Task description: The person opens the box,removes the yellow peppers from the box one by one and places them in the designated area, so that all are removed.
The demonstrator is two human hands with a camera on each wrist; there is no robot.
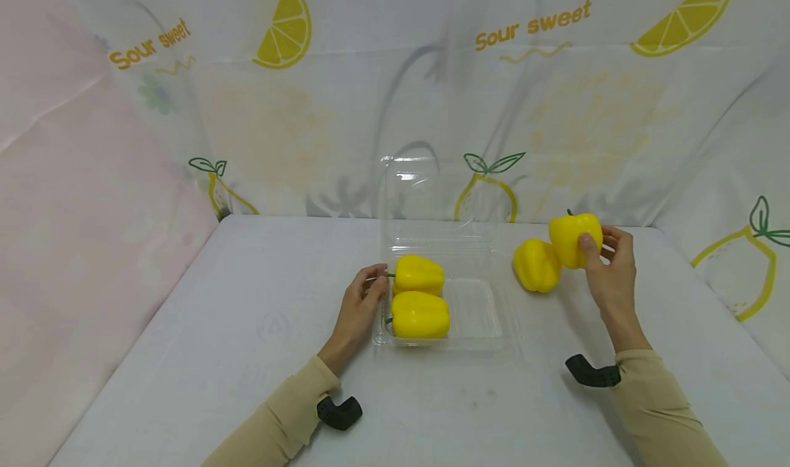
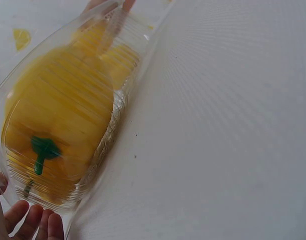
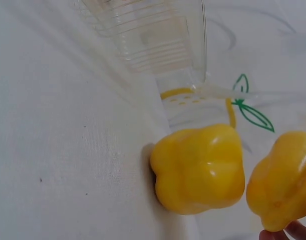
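Note:
My right hand holds a yellow bell pepper upright above the table, thumb on its near side. In the right wrist view this held pepper is at the right edge, with fingertips under it. A second yellow pepper lies on the table just left of it. My left hand grips the left side of a clear plastic clamshell box. Two yellow peppers with green stems, a rear one and a front one, lie in the box's left half, stems pointing left.
The box's clear lid stands raised at the back. Behind the table, with its white covering, hangs a lemon-print cloth. Black curved pieces are attached at the left cuff and right cuff.

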